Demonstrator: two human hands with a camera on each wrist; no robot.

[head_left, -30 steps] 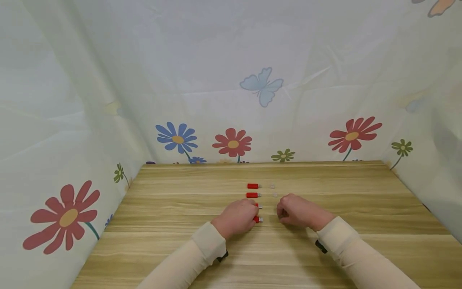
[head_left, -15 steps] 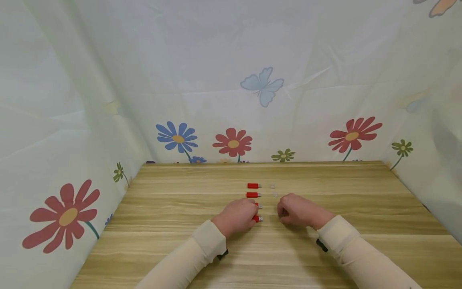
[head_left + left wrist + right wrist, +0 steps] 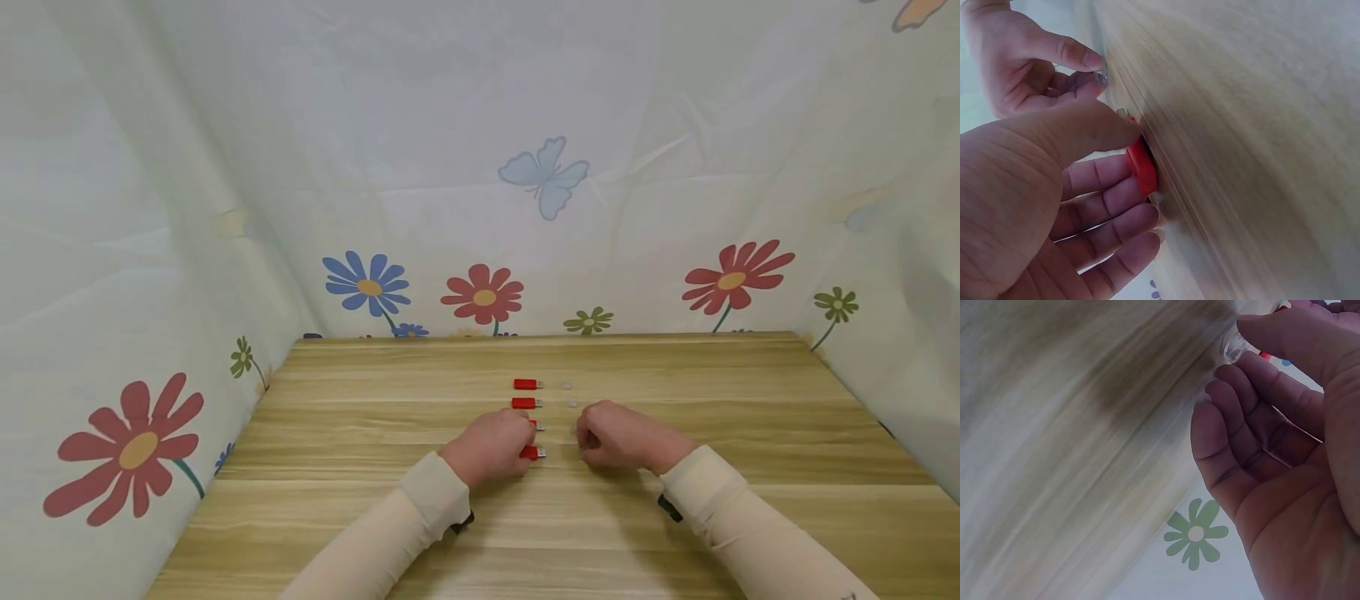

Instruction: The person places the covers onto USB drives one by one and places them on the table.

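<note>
My left hand (image 3: 491,450) pinches a red USB stick (image 3: 1141,165) between thumb and fingers, low at the wooden table. The stick's metal plug (image 3: 542,453) points right, toward my other hand. Across a short gap, my right hand (image 3: 630,437) holds a small clear cap (image 3: 1233,347) between thumb and index finger, close over the wood. Another red USB stick (image 3: 534,426) lies just beyond, partly hidden by the left hand. Farther back, two more red sticks, one nearer (image 3: 525,403) and one farther (image 3: 527,384), lie parallel with plugs bare.
Two loose clear caps, one nearer (image 3: 572,403) and one farther (image 3: 566,385), lie right of the back sticks. The wooden table (image 3: 360,400) meets a flowered white curtain (image 3: 420,192) at its back and sides.
Both hands stay almost still. Slightly more of the nearest stick's red body shows beside the left thumb, and the head view has shifted a little.
</note>
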